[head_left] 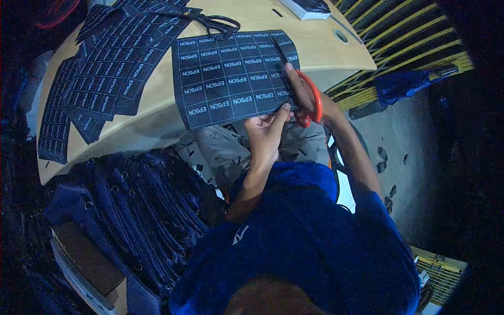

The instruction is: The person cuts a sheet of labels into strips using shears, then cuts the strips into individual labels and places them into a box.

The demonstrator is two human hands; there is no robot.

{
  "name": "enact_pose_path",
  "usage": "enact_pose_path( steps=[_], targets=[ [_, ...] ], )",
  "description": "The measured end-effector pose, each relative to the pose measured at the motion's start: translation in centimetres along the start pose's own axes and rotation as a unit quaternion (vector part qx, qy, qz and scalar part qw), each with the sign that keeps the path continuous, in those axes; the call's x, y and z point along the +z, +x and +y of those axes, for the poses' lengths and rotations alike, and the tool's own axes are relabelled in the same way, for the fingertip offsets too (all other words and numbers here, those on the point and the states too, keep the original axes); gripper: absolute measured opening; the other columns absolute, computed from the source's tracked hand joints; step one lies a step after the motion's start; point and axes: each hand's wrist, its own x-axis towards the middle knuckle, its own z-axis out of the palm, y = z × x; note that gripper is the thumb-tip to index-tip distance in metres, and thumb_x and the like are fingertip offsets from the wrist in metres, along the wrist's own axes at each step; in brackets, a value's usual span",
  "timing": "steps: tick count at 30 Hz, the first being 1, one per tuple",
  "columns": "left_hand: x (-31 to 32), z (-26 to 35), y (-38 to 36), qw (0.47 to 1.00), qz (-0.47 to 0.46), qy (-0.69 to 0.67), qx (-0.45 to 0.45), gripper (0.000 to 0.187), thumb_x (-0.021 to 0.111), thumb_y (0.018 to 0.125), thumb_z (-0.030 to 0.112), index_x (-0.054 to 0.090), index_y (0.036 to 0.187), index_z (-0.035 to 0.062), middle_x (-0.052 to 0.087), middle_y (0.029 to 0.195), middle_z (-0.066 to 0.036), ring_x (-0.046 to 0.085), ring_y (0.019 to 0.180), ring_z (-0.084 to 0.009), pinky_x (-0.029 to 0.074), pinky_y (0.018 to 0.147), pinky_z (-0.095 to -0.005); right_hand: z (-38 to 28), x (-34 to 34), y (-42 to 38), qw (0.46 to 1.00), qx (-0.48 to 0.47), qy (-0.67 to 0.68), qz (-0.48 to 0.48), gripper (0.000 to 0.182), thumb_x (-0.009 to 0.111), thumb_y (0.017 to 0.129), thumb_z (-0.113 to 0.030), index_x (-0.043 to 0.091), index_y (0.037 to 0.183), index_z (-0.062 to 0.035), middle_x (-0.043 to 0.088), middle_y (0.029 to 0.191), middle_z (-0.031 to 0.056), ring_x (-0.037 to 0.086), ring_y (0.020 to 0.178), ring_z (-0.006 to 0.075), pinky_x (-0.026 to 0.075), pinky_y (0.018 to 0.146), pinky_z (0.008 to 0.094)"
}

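My left hand (266, 131) pinches the lower edge of a dark sheet (226, 79) printed with a grid of white EPSON labels. My right hand (302, 89) grips red-handled scissors (316, 101) at the sheet's right side. Their dark blades point up along the last column of labels, toward the top right corner. The sheet is held at the table's near edge, above my lap. Whether the blades are parted is hard to see against the dark sheet.
On the wooden table (157, 123), more printed sheets (105, 79) lie in an overlapping pile at the left. Black-handled scissors (215, 23) rest beyond my sheet. Dark blue items with metal rings (142, 199) are heaped at lower left. A yellow slatted rack (399, 31) stands at right.
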Motion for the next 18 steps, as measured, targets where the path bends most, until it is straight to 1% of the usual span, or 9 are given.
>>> enact_pose_path(
  steps=[1, 3, 4, 6, 7, 9, 12, 13, 18],
  targets=[
    [-0.07, -0.06, 0.00, 1.000, 0.000, 0.000, 0.000, 0.009, 0.064, 0.078, -0.002, 0.062, 0.087, -0.0017, 0.064, 0.078, -0.008, 0.062, 0.065, -0.0132, 0.050, 0.061, -0.0245, 0.11, 0.03, 0.20, 1.000, 0.000, 0.000, 0.000, 0.070, 0.028, 0.084, -0.068, 0.050, 0.095, -0.0031, 0.045, 0.050, 0.0017, 0.042, 0.032, 0.0105, 0.032, 0.028, 0.0225],
    [-0.23, -0.15, 0.06, 1.000, -0.020, -0.003, 0.000, 0.015, 0.063, 0.078, -0.003, 0.058, 0.092, -0.0050, 0.063, 0.085, -0.009, 0.062, 0.069, -0.0136, 0.052, 0.063, -0.0239, 0.29, 0.06, 0.53, 0.999, -0.043, -0.010, 0.012, 0.069, 0.028, 0.084, -0.067, 0.050, 0.096, -0.0030, 0.046, 0.049, 0.0016, 0.043, 0.032, 0.0102, 0.033, 0.028, 0.0225],
    [-0.24, -0.13, 0.05, 1.000, -0.020, -0.003, 0.000, 0.015, 0.063, 0.078, -0.003, 0.058, 0.092, -0.0050, 0.063, 0.085, -0.009, 0.062, 0.069, -0.0136, 0.052, 0.063, -0.0239, 0.27, 0.01, 0.55, 0.999, -0.042, -0.011, 0.012, 0.069, 0.028, 0.084, -0.067, 0.050, 0.096, -0.0030, 0.046, 0.049, 0.0016, 0.043, 0.032, 0.0102, 0.033, 0.028, 0.0225],
    [-0.21, -0.03, 0.07, 1.000, -0.017, 0.007, 0.001, 0.016, 0.063, 0.078, -0.003, 0.057, 0.093, -0.0053, 0.063, 0.084, -0.009, 0.062, 0.069, -0.0139, 0.052, 0.063, -0.0241, 0.27, -0.13, 0.58, 0.997, -0.073, -0.022, -0.001, 0.070, 0.027, 0.084, -0.067, 0.052, 0.092, -0.0029, 0.046, 0.048, 0.0024, 0.044, 0.032, 0.0113, 0.036, 0.029, 0.0238],
    [-0.21, 0.02, 0.06, 1.000, -0.017, 0.007, 0.000, 0.016, 0.063, 0.078, -0.003, 0.057, 0.093, -0.0053, 0.063, 0.084, -0.009, 0.062, 0.069, -0.0139, 0.052, 0.063, -0.0241, 0.26, -0.23, 0.61, 0.997, -0.072, -0.022, -0.001, 0.070, 0.027, 0.084, -0.067, 0.052, 0.092, -0.0029, 0.046, 0.048, 0.0024, 0.044, 0.032, 0.0113, 0.036, 0.029, 0.0238],
    [-0.18, 0.06, 0.08, 1.000, -0.019, 0.008, 0.004, 0.016, 0.063, 0.078, -0.003, 0.057, 0.093, -0.0054, 0.062, 0.084, -0.009, 0.062, 0.069, -0.0141, 0.052, 0.063, -0.0243, 0.21, -0.42, 0.69, 0.999, -0.014, -0.050, -0.009, 0.071, 0.025, 0.084, -0.068, 0.053, 0.086, -0.0024, 0.046, 0.047, 0.0033, 0.046, 0.032, 0.0131, 0.038, 0.029, 0.0256],
    [-0.02, 0.15, -0.01, 1.000, -0.016, 0.000, 0.003, 0.016, 0.063, 0.078, -0.003, 0.057, 0.093, -0.0052, 0.062, 0.084, -0.009, 0.062, 0.069, -0.0142, 0.052, 0.063, -0.0245, -0.43, -0.27, 0.09, 0.998, -0.003, -0.059, -0.010, 0.073, 0.024, 0.084, -0.068, 0.053, 0.081, -0.0021, 0.045, 0.045, 0.0039, 0.047, 0.032, 0.0145, 0.040, 0.030, 0.0269],
    [-0.06, 0.12, -0.01, 1.000, -0.017, 0.001, 0.003, 0.016, 0.063, 0.078, -0.003, 0.057, 0.093, -0.0052, 0.062, 0.084, -0.009, 0.062, 0.069, -0.0142, 0.052, 0.063, -0.0245, -0.13, -0.38, 0.60, 0.998, -0.003, -0.064, -0.012, 0.073, 0.024, 0.084, -0.068, 0.053, 0.085, -0.0013, 0.045, 0.045, 0.0045, 0.047, 0.032, 0.0147, 0.040, 0.030, 0.0267],
    [-0.24, -0.27, 0.17, 1.000, -0.021, -0.011, 0.007, 0.015, 0.063, 0.079, -0.002, 0.057, 0.091, -0.0048, 0.063, 0.083, -0.009, 0.062, 0.070, -0.0137, 0.052, 0.064, -0.0243, -0.14, 0.51, 0.42, 0.999, -0.004, -0.041, 0.018, 0.072, 0.024, 0.085, -0.067, 0.051, 0.090, -0.0012, 0.045, 0.044, 0.0050, 0.047, 0.032, 0.0150, 0.040, 0.030, 0.0263]
  ],
)
